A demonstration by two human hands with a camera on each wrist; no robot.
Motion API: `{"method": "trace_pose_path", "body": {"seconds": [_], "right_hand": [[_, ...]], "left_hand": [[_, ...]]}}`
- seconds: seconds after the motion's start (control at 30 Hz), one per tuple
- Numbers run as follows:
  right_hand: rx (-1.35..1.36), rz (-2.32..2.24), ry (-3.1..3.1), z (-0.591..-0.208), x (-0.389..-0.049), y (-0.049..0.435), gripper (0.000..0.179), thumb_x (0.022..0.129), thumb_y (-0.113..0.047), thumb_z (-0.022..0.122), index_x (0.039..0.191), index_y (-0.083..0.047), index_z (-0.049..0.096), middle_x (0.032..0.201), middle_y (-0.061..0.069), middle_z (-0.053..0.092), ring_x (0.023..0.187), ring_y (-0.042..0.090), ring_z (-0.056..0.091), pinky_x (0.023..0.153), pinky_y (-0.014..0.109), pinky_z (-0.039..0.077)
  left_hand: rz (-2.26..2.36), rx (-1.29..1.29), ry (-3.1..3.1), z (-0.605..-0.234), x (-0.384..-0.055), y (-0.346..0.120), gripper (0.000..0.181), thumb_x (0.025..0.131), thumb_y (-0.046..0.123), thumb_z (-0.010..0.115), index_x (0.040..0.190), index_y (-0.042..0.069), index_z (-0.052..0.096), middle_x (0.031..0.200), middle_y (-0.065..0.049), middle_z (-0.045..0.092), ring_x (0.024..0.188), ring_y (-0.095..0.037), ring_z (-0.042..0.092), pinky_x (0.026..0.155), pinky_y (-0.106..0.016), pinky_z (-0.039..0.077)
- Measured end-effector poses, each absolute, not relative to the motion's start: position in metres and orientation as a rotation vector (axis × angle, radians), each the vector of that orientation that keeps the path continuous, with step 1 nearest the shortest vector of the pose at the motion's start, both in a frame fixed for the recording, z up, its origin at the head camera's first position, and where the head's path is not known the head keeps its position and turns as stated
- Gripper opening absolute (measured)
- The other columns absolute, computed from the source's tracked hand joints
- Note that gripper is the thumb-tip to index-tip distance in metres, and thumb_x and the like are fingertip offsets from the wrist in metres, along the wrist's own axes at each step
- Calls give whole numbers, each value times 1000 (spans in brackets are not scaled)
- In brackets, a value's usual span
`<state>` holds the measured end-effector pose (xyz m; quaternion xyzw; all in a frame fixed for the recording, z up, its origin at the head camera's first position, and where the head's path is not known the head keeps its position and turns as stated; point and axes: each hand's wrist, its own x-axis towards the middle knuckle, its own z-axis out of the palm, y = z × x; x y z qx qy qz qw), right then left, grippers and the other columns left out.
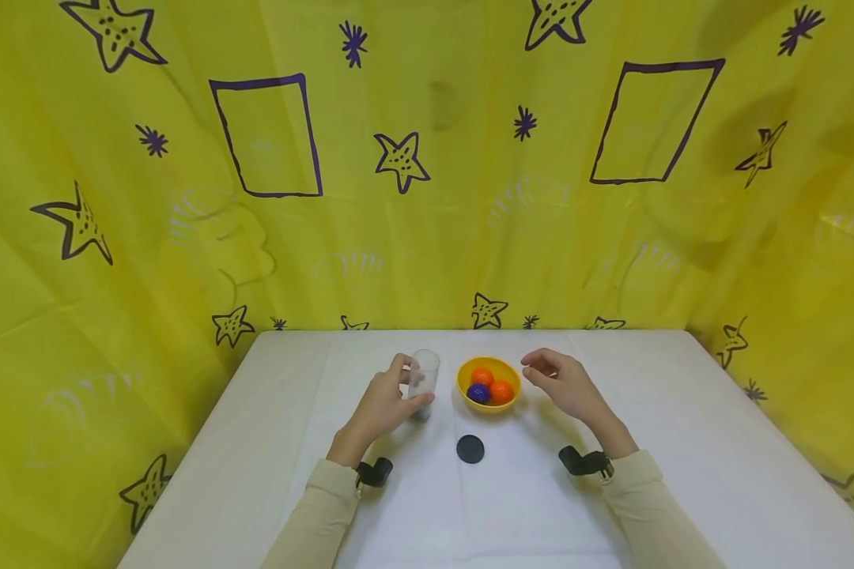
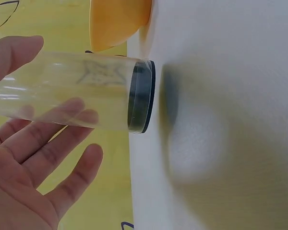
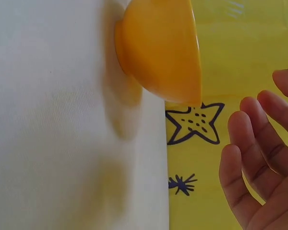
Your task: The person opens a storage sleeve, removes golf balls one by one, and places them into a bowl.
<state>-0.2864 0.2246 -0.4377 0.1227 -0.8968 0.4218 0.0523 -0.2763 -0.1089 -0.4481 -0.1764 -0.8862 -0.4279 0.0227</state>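
A clear plastic tube with a black cap at its bottom end is held between the thumb and fingers of my left hand. In the left wrist view, the black cap hangs slightly above the table, its shadow apart from it. To the tube's right stands a yellow-orange bowl with two orange balls and a dark blue ball inside. My right hand hovers beside the bowl's right rim, holding nothing. Its fingers are loosely bent and apart from the bowl in the right wrist view.
A flat black disc lies on the white table, in front of the bowl and between my forearms. Behind the table's far edge and along both sides hangs a yellow curtain with dark stars and frames drawn on it.
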Motion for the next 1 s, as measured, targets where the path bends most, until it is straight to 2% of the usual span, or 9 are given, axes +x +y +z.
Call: {"method": "trace_pose_path", "body": {"seconds": [0.1, 0.23, 0.33, 0.57, 0.67, 0.8, 1.0], "right_hand": [[376, 1246, -2718, -437, -288, 231, 22, 101, -20, 65, 118, -6, 68, 103, 10, 72, 90, 22, 63, 75, 30, 53], [362, 1193, -2727, -437, -291, 239, 24, 101, -23, 65, 118, -6, 67, 103, 10, 72, 91, 22, 63, 76, 31, 52], [338, 1160, -2741, -436, -291, 244, 24, 102, -23, 65, 119, -6, 67, 102, 10, 71, 92, 24, 64, 76, 32, 52], [301, 1120, -2728, -434, -292, 254, 24, 102, -23, 65, 119, -6, 67, 102, 11, 71, 93, 26, 64, 76, 32, 52], [293, 1102, -2717, -433, -293, 258, 24, 102, -23, 65, 119, -6, 67, 101, 11, 70, 93, 26, 64, 75, 32, 51], [282, 1089, -2709, -432, -293, 261, 25, 102, -24, 64, 120, -6, 67, 101, 11, 70, 94, 27, 64, 76, 33, 50], [262, 1079, -2709, -431, -293, 265, 27, 103, -24, 63, 121, -5, 66, 103, 12, 70, 96, 28, 64, 77, 33, 50]], "left_hand": [[-1368, -538, -2746, -449, -278, -109, 46, 91, 25, 78, 124, 13, 47, 128, -17, 71, 98, -29, 66, 86, -43, 55], [-1401, -500, -2769, -451, -280, -110, 46, 92, 24, 78, 125, 13, 47, 131, -17, 69, 92, -26, 66, 85, -40, 58], [-1432, -483, -2781, -453, -281, -111, 47, 93, 24, 77, 125, 12, 46, 132, -17, 69, 96, -26, 68, 87, -40, 59], [-1463, -506, -2777, -456, -284, -114, 47, 94, 25, 75, 127, 9, 44, 131, -17, 68, 117, -33, 67, 93, -46, 58], [-1417, -517, -2823, -457, -285, -117, 54, 92, 26, 76, 131, 8, 44, 128, -20, 68, 117, -34, 66, 96, -49, 56], [-1334, -546, -2936, -457, -285, -125, 64, 89, 23, 79, 139, 4, 43, 131, -23, 65, 122, -38, 63, 103, -56, 50], [-1168, -553, -3029, -450, -283, -140, 57, 90, 15, 75, 139, 1, 51, 139, -24, 61, 127, -43, 60, 106, -58, 47]]}}
